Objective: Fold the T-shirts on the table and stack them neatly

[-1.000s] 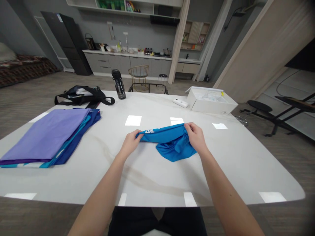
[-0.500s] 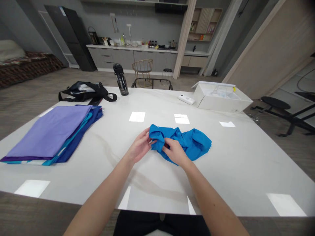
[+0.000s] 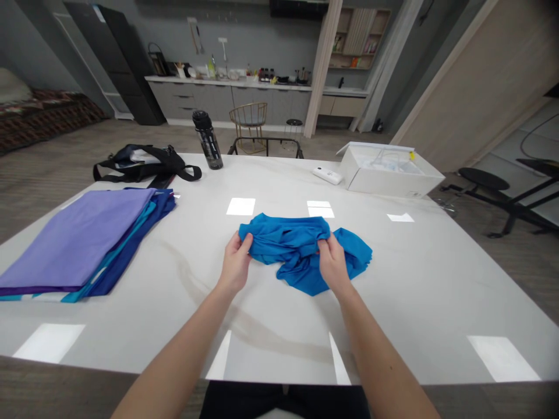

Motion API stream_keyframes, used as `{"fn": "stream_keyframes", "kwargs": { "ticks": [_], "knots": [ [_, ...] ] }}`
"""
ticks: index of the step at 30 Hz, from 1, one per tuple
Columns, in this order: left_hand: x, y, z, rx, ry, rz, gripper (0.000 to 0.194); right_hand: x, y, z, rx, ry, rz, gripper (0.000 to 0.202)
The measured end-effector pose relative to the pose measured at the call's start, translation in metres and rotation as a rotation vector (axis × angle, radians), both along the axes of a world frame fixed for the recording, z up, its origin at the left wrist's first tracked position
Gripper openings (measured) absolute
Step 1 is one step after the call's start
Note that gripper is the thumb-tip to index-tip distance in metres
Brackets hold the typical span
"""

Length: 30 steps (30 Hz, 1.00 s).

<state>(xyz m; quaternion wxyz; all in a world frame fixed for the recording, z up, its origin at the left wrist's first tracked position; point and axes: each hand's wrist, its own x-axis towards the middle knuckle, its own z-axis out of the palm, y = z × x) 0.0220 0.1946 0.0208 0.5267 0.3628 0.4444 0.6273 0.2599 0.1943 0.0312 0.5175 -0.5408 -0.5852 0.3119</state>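
A crumpled blue cloth [image 3: 301, 262] lies in front of me on the white table [image 3: 414, 279]. My left hand [image 3: 236, 262] pinches its left end between thumb and fingers. With thumb on top, my right hand [image 3: 334, 261] grips the same cloth further right. Between the two hands the upper edge is stretched fairly straight, while the rest hangs in loose folds and spreads on the tabletop to the right. Whether it is a garment I cannot tell.
At left lies a stack of folded cloths, a lilac one [image 3: 82, 233] on top. Behind it are a black bag [image 3: 148, 163] and a dark bottle [image 3: 208, 141]. A white box [image 3: 388, 174] and a small white device [image 3: 327, 175] stand at the back right.
My hands have moved apart, the left one to the left and the right one slightly right. The bunched left part of the cloth is now spread between them.
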Motion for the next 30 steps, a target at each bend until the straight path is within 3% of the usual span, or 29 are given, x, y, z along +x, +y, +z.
{"fn": "stream_keyframes", "kwargs": {
  "ticks": [2,5,10,14,18,20,23,27,30],
  "knots": [
    [-0.007,0.004,0.002,0.019,-0.051,0.068,0.04,0.013,0.007,0.0,0.005,0.081,-0.138,0.024],
    [-0.013,0.008,0.003,0.071,-0.046,0.124,0.034,0.023,0.014,0.0,0.013,0.13,-0.216,0.025],
    [-0.013,0.016,0.009,0.057,0.054,0.145,0.036,0.015,0.016,0.01,0.082,0.201,-0.136,0.03],
    [-0.009,0.017,0.014,-0.068,0.362,0.179,0.056,0.013,0.012,0.023,0.097,0.178,-0.062,0.035],
    [-0.009,0.014,0.003,-0.17,0.706,0.04,0.089,0.022,0.009,0.031,0.064,0.102,-0.033,0.036],
    [-0.009,0.016,-0.006,-0.223,0.811,-0.034,0.094,0.028,0.007,0.032,0.044,0.1,-0.002,0.031],
    [-0.005,0.029,-0.012,-0.282,0.935,-0.149,0.082,0.037,0.002,0.032,0.0,0.158,0.077,0.023],
    [0.008,0.053,-0.004,-0.189,1.164,-0.253,0.071,0.041,-0.004,0.033,-0.054,0.201,0.202,0.027],
    [0.015,0.063,0.0,-0.122,1.012,-0.506,0.05,0.04,-0.001,0.032,-0.111,0.27,0.176,0.034]
  ]
}}
